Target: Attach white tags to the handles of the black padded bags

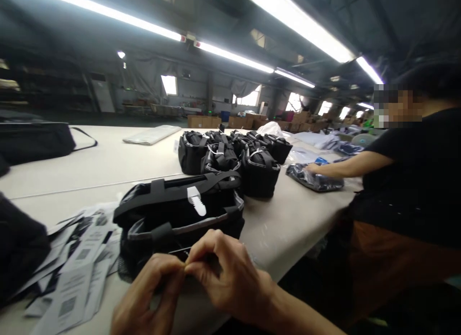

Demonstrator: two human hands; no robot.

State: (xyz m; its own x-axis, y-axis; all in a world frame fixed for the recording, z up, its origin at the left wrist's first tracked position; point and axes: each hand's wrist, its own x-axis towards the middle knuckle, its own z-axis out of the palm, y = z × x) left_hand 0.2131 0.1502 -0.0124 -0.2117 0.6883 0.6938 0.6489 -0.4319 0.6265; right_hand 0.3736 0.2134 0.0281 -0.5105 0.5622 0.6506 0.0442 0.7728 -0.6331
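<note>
My left hand (153, 291) and my right hand (230, 272) meet fingertip to fingertip, both in a pinch, just in front of a black fabric bag (144, 229). Whatever lies between the fingertips is too small to make out. A thin pale strand (179, 250) shows right above them against the bag; I cannot tell if the fingers hold it. The bag stands upright with its top open, grey piping round the rim and straps across. A white notched tag (196, 200) hangs over its opening.
Printed white labels (77, 272) lie heaped at left beside a dark bag (19, 248). Several black bags (259, 169) stand behind on the table (90, 167). At right, a co-worker (406, 176) touches a plastic-wrapped bundle (315, 177). Another black bag (36, 140) lies far left, near a folded sheet (151, 134).
</note>
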